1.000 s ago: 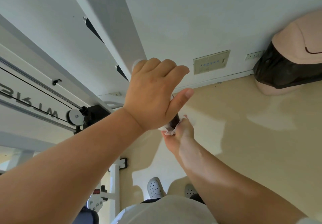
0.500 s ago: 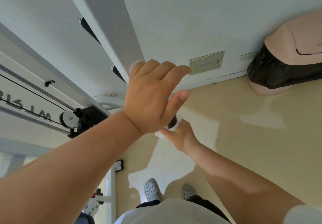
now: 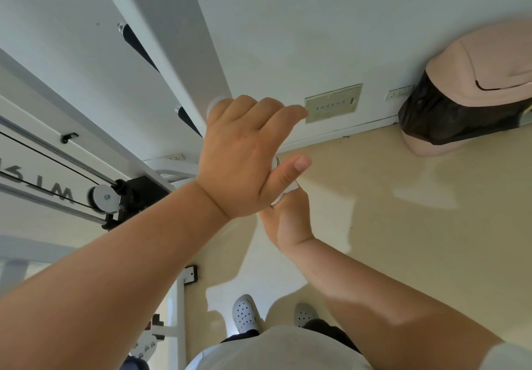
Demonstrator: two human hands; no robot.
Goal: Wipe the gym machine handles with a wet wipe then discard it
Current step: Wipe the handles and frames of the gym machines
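Grip of the left hand (image 3: 244,159) is clenched over the upper end of one machine handle, thumb stretched flat toward 3 o'clock. Of that handle only a round white end cap (image 3: 214,106) peeps past the knuckles at 11 o'clock. Directly beneath, at 5 o'clock, the right hand (image 3: 288,220) reaches up and grasps a crumpled white wet wipe (image 3: 288,191), pressed to the handle's lower end. Its fingers are mostly hidden behind the left palm, so how far the wipe wraps around cannot be told.

By my judgement the wiping is part-way: one handle is under the wipe. Two black foam handles (image 3: 138,47) further along the sloping white steel beam (image 3: 172,38), at 10 and 11 o'clock, carry no wipe. Whether they are already cleaned cannot be seen. Discarding is not yet done. The beige swing-lid bin with a black liner (image 3: 475,76) stands well apart at 2 o'clock, against the white wall (image 3: 316,24).

Further out, a silver pulley wheel (image 3: 105,197) with black cable sits at 9 o'clock on the machine frame. A pale wall plate (image 3: 334,101) hangs near 1 o'clock. Smooth beige floor (image 3: 403,240) with light patches spreads below, with perforated clogs (image 3: 244,312) at 6 o'clock.
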